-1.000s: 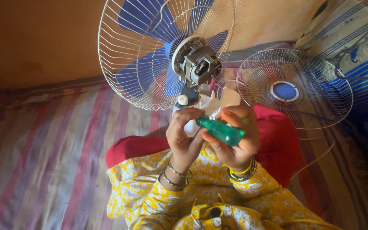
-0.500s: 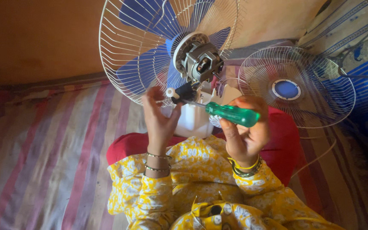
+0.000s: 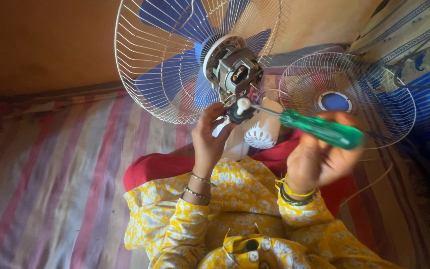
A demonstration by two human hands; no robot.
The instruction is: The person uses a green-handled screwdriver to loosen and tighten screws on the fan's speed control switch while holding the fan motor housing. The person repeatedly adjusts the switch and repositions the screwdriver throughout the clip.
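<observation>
sleeves: yellow floral sleeves nearest the camera, bangles on both wrists; red cloth over the lap just beyond.
right hand: right hand right of centre, motion-blurred, fingers wrapped tight around the handle of the screwdriver.
screwdriver: green handle, metal shaft running left and slightly far; tip ends at the small white knob by the motor mount. Can't tell whether the tip actually sits in a screw.
left hand: left hand centre, raised, fingertips pinching the black part just under the motor. Narrow grip on that part.
fan body: white fan body with a pale pattern, between the two hands, partly hidden behind them.
motor: bare, grey metal, rear cover off, windings exposed; far of the left hand, touching the rear of the cage.
fan: white wire cage tilted toward the camera, blue blades inside it.
loose grille: second wire grille with a blue centre disc, lying right and far, just beyond the right hand.
floor: striped mat on the left, blue patterned fabric far right.
</observation>
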